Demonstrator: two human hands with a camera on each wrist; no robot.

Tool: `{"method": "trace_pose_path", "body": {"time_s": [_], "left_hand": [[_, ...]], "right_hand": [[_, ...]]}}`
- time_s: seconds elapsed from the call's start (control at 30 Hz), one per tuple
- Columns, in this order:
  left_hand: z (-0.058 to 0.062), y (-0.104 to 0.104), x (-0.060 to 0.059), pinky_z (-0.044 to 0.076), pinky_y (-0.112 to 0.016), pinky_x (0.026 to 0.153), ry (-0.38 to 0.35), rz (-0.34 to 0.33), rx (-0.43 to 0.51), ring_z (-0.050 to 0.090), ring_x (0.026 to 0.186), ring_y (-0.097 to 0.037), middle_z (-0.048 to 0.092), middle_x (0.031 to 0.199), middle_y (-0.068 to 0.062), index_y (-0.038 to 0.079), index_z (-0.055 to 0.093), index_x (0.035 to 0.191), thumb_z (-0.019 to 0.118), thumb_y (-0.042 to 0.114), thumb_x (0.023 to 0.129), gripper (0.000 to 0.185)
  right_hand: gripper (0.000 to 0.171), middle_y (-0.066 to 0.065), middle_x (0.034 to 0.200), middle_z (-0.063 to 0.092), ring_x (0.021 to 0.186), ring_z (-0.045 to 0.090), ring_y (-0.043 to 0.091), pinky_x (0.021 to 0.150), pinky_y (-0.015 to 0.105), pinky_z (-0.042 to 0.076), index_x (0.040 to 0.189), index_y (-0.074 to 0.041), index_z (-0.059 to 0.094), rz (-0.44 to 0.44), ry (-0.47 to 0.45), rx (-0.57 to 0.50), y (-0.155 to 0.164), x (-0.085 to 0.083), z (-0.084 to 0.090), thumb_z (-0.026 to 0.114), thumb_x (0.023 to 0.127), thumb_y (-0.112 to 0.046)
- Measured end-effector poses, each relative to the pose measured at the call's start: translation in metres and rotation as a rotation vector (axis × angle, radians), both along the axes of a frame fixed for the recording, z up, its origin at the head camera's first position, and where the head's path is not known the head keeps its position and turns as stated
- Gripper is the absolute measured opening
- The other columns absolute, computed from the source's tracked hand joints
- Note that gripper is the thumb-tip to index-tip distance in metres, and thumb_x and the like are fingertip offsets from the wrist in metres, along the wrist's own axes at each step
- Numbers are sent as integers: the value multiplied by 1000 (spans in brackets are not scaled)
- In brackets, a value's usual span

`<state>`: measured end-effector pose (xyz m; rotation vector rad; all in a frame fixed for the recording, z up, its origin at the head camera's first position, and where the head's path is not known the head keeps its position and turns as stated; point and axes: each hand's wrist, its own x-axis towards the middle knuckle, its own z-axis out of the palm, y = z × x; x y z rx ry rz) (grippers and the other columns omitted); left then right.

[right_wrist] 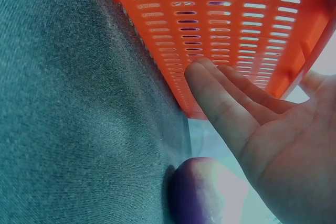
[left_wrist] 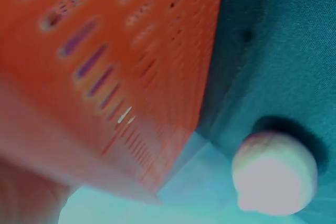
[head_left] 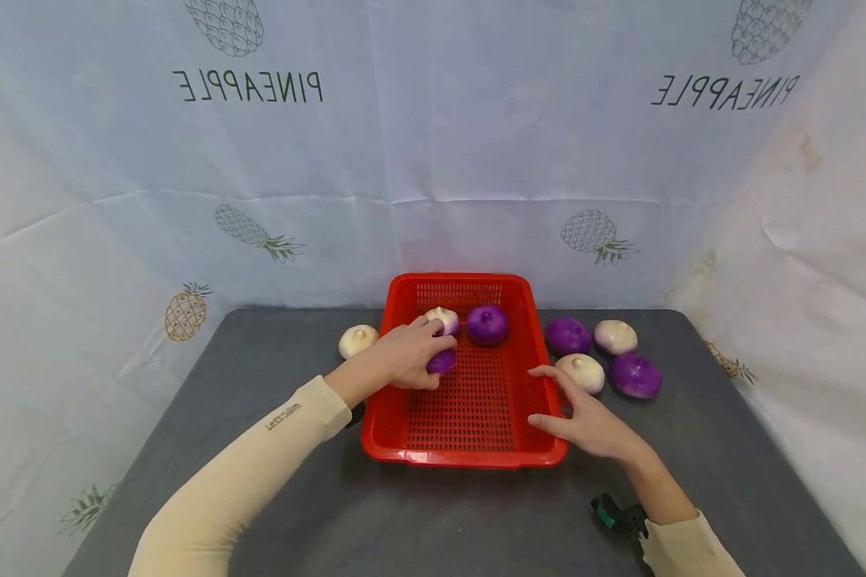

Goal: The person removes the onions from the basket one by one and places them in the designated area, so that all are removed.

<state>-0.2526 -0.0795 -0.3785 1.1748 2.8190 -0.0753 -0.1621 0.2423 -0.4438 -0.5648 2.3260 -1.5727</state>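
Note:
A red plastic basket [head_left: 469, 457] with slotted walls stands in the middle of the table. Inside it, my left hand [head_left: 413, 357] has its fingers curled round a purple onion [head_left: 442, 362]. A white onion with a purplish base [head_left: 443, 318] lies just beyond those fingers, and another purple onion [head_left: 487, 324] sits at the back of the basket. My right hand [head_left: 584, 417] is at the basket's right rim, its fingers extended and the thumb spread apart. In the right wrist view, straight fingers [right_wrist: 220, 95] overlap the slotted outer wall.
To the basket's left sits a white onion [head_left: 358, 340]. On its right are two purple onions, one near the back [head_left: 568, 336], one farther right [head_left: 636, 376], and two white onions [head_left: 580, 373]. A pineapple-printed cloth [head_left: 462, 160] hangs behind the dark table [head_left: 289, 497].

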Motion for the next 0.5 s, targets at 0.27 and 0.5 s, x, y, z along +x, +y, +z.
{"method": "trace_pose_path", "body": {"time_s": [0.27,0.5], "left_hand": [[19,-8,10,55,-37,86,40,-14,101,47,119,-27,50,136,-10,20,57,140,67,33,87,55],[38,-23,13,55,-37,80,83,-12,174,47,117,-27,52,129,-10,18,60,133,68,27,83,51]], "right_hand": [[66,24,140,43,120,52,45,80,38,61,149,-9,32,7,-4,-19,0,1,1,70,95,-19],[67,23,140,43,120,52,44,80,39,62,148,-9,33,3,-5,-23,0,-1,-2,71,94,-19]]}}
